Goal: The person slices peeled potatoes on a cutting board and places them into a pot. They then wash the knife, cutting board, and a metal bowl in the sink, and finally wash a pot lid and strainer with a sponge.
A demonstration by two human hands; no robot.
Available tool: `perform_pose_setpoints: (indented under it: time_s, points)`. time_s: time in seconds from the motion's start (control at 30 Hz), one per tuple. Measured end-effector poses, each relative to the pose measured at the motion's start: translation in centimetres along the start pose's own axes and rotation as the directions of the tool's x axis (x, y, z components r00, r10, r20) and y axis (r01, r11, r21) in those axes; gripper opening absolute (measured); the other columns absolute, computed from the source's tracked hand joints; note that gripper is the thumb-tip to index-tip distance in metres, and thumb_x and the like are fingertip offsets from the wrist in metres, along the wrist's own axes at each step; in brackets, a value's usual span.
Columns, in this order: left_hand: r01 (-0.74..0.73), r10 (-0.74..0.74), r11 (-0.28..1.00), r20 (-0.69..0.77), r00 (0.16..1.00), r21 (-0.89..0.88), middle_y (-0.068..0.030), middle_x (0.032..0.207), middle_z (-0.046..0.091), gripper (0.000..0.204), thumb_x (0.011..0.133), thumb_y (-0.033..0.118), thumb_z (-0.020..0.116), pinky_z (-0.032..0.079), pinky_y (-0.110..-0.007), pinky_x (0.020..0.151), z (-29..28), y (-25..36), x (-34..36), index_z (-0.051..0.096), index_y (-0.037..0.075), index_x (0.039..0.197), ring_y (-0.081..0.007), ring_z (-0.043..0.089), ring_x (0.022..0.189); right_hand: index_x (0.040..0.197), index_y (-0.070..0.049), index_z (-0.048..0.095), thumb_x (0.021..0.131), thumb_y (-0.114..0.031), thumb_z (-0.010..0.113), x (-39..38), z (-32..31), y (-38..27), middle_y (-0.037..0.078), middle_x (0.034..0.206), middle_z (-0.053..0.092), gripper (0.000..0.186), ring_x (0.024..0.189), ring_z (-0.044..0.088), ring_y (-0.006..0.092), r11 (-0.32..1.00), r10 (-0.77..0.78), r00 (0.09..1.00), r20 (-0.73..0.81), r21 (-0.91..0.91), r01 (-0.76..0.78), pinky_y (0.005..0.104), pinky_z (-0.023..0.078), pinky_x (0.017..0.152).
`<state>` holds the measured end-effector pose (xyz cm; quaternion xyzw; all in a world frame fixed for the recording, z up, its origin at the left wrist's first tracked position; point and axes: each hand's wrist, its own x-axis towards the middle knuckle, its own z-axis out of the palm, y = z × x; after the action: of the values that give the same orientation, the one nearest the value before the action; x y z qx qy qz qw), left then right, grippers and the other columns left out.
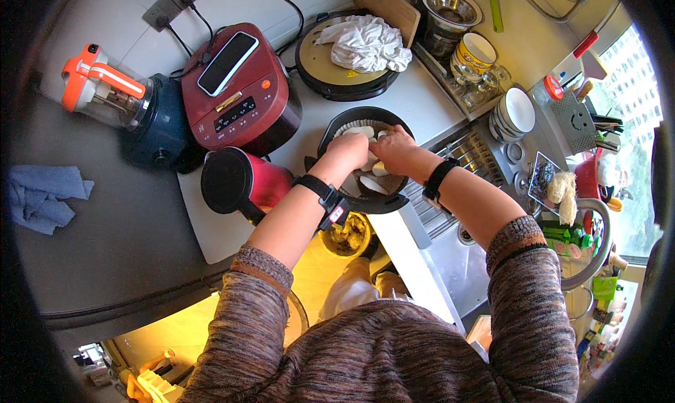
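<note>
Both my hands are inside a round black pan [385, 206] on the light countertop edge. A fluted paper liner [342, 129] lines it, and pale, flat slices [373, 185] lie in it, some standing against the side. My left hand [348, 153] is closed over the left part of the pan, its fingertips hidden behind the knuckles. Beside it, my right hand [395, 150] has its fingers bent and pressed together among the slices; what they pinch is hidden. Each wrist carries a black strap.
Left of the pan stand a red kettle [271, 182] and a red cooker [274, 118] with a phone [228, 63] on top. Behind is a round griddle [323, 73] bearing a white cloth [369, 43]. A sink [457, 269] and stacked bowls [517, 111] are right. Below sits a yellow bin [367, 236].
</note>
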<state>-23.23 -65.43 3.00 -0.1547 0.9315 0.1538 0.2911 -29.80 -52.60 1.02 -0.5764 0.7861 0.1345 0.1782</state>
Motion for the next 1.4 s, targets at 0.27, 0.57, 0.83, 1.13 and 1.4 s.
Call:
perform_pose_setpoints:
  time_s: [0.27,0.57,0.83,1.13,1.4]
  points:
    - [-0.100,0.096,0.995,0.137,0.986,0.026,-0.0199,0.098,0.067,0.023,0.079,0.010,0.063,0.055,-0.039,0.072,0.0,1.0,0.4,0.068,0.001,0.099,-0.0305,0.068,0.084,0.100,-0.013,0.065,0.077,-0.022,0.064,-0.5,0.3,0.9,0.008,0.092,0.068,0.025,0.099,0.061,0.0255,0.993,0.057,0.998,0.021,0.098,-0.059,0.0401,0.037,0.091]
    - [-0.369,0.386,0.909,0.058,0.921,-0.195,-0.0081,0.081,0.065,0.021,0.081,0.016,0.060,0.051,-0.031,0.056,0.2,2.6,-2.3,0.060,-0.001,0.093,-0.0162,0.062,0.067,0.101,-0.010,0.063,0.074,-0.022,0.069,-10.5,-1.3,-0.6,0.011,0.100,0.065,0.030,0.100,0.060,0.0305,0.771,0.337,0.834,-0.437,0.637,0.022,0.0418,0.050,0.082]
    - [-0.203,0.219,0.974,0.181,0.959,-0.103,-0.0120,0.073,0.064,0.025,0.077,0.011,0.068,0.050,-0.033,0.041,-0.7,3.3,2.0,0.058,-0.003,0.095,-0.0202,0.066,0.055,0.099,-0.009,0.060,0.080,-0.019,0.065,-34.5,12.3,-10.1,0.012,0.092,0.064,0.022,0.089,0.060,0.0340,0.471,0.762,0.538,-0.360,0.879,-0.078,0.0428,0.051,0.076]
    - [-0.064,0.092,0.967,0.103,0.990,-0.245,-0.0061,0.074,0.062,0.026,0.080,0.017,0.066,0.044,-0.029,0.037,-1.1,3.6,-0.3,0.055,0.003,0.099,-0.0151,0.061,0.052,0.112,-0.006,0.057,0.076,-0.021,0.071,-56.2,28.9,-22.8,0.019,0.105,0.061,0.041,0.102,0.056,0.0360,-0.478,0.868,-0.435,0.239,0.642,-0.599,0.0433,0.046,0.088]
    - [-0.213,0.175,0.916,-0.139,0.975,-0.341,-0.0013,0.067,0.055,0.021,0.081,0.018,0.066,0.041,-0.026,0.040,-1.0,1.7,-5.0,0.058,0.005,0.095,-0.0112,0.051,0.049,0.108,-0.003,0.066,0.072,-0.011,0.068,-58.6,34.6,-20.9,0.023,0.098,0.066,0.037,0.091,0.064,0.0340,-0.373,0.913,-0.145,0.381,0.638,-0.673,0.0410,0.050,0.079]
